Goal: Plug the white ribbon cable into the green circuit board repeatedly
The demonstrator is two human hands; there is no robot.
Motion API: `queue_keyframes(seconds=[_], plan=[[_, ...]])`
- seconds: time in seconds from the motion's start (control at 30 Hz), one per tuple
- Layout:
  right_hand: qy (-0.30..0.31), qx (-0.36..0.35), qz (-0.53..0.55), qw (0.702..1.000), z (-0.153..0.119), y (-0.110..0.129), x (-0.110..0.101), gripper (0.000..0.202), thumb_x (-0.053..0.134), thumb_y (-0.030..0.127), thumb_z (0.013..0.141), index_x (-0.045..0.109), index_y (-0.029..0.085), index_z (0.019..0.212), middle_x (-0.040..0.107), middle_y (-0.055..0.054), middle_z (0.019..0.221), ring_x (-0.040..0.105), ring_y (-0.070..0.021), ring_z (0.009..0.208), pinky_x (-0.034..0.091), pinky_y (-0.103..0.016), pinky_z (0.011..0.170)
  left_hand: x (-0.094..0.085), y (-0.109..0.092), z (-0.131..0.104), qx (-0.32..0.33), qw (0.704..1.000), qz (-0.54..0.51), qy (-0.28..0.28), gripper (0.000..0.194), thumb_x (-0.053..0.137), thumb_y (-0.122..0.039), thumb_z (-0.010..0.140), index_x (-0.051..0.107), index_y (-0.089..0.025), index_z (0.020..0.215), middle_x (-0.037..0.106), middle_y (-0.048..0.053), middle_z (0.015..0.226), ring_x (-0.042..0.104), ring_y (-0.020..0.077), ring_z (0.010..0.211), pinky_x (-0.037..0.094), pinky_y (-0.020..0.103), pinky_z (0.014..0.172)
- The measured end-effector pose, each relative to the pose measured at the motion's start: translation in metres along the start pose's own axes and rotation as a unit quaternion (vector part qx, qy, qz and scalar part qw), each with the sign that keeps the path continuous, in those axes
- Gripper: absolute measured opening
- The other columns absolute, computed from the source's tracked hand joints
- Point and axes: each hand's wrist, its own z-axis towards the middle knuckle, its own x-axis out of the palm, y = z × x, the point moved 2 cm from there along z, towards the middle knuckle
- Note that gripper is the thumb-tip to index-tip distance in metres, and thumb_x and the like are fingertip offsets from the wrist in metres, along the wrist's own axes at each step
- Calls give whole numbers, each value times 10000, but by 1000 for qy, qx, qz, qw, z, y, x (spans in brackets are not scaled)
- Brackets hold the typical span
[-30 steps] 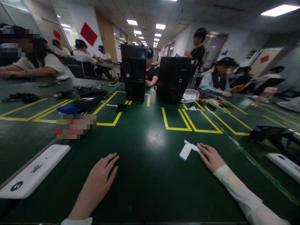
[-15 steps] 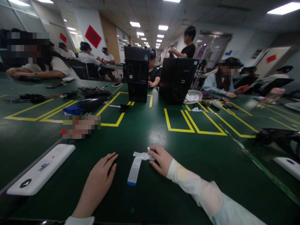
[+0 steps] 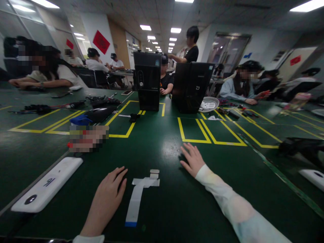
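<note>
A flat white ribbon cable [image 3: 134, 203] with a blue end lies on the green table [image 3: 167, 209], its upper part bent across into a T shape. Just beyond that bend is a small pale connector piece [image 3: 154, 172]. My left hand [image 3: 109, 192] rests to the left of the cable, fingers apart and nothing in it. Farther forward and to the right, my right hand [image 3: 192, 158] is spread above or on the tabletop, holding nothing and apart from the cable.
A white device [image 3: 48, 185] lies at the left. Two black computer towers [image 3: 148, 81] stand ahead, with a white basket [image 3: 209, 104] beside the right one. Dark cables [image 3: 37, 108] lie at the back left. People sit around the tables.
My right hand has let go of the ribbon cable and moved forward and right. The cable has shifted toward me and slightly left, and its connector end is now uncovered.
</note>
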Motion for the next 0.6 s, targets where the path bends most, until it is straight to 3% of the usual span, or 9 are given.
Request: queue_keyframes(seconds=[0.13,0.27,0.33,0.43,0.5,0.6], plan=[[-31,237,-111,965,-24,-104,-17,570,396,398,909,487,36,1339,392,-247,1447,268,-388,1392,248,-587,1090,1,0,0,10,1000,8,-2,480,368,-428,928,618,-169,1246,595,129,1325,551,296,1224,447,500,1032],[4,452,-171,876,-73,-176,-53,676,300,442,931,412,-53,1377,296,-306,1482,204,-426,1398,215,-581,1080,0,-1,1,14,1000,14,6,501,352,-427,932,615,-148,1254,596,143,1319,546,301,1230,443,503,1038],[4,508,-176,843,-95,-192,-70,728,273,472,922,400,-88,1368,315,-354,1440,234,-473,1362,244,-602,1038,0,-1,0,10,1000,16,10,510,350,-437,931,611,-150,1262,594,143,1321,545,304,1232,447,510,1032],[12,557,-173,813,-118,-200,-86,798,228,525,908,431,-137,1305,441,-413,1268,392,-497,1243,332,-581,949,0,0,0,4,1000,18,13,512,354,-442,927,614,-152,1258,596,146,1319,546,313,1231,453,517,1022],[30,567,-164,807,-125,-201,-90,837,207,555,903,454,-159,1263,505,-415,1160,485,-486,1150,378,-543,892,1,2,0,5,1000,17,16,513,356,-442,926,614,-149,1258,595,151,1320,546,318,1230,454,524,1018],[56,560,-155,812,-129,-200,-93,853,190,586,901,474,-137,1255,518,-400,1153,521,-466,1117,399,-503,862,4,4,0,6,1000,14,20,511,365,-444,927,596,-154,1278,579,150,1341,536,317,1240,453,531,1016]])
